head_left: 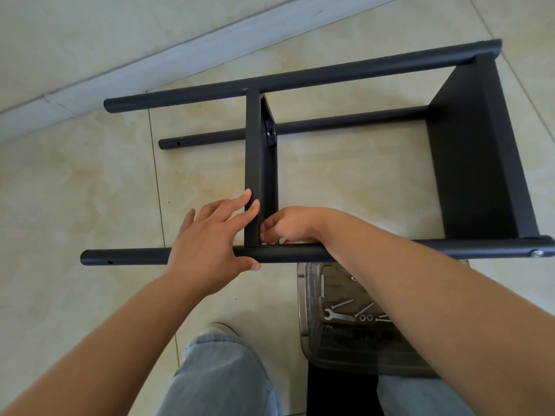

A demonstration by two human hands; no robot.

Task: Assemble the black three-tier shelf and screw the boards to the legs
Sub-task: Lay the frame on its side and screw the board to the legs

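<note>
On a tiled floor (90,181), my left hand (210,244) flat against the middle board (255,163), right hand (288,225) curled beside it, contents hidden; steady both.

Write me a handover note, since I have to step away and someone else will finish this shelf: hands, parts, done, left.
Left hand: open, fingers on the middle board, thumb under the near leg.
Right hand: fingers curled at the board-to-leg joint; what it holds is hidden.
Shelf lies on its side on the floor; end board is on, with a bolt showing at its near corner.
Left: fasten the middle board, fit the third board.
Screws and wrench are in the clear tray.
</note>
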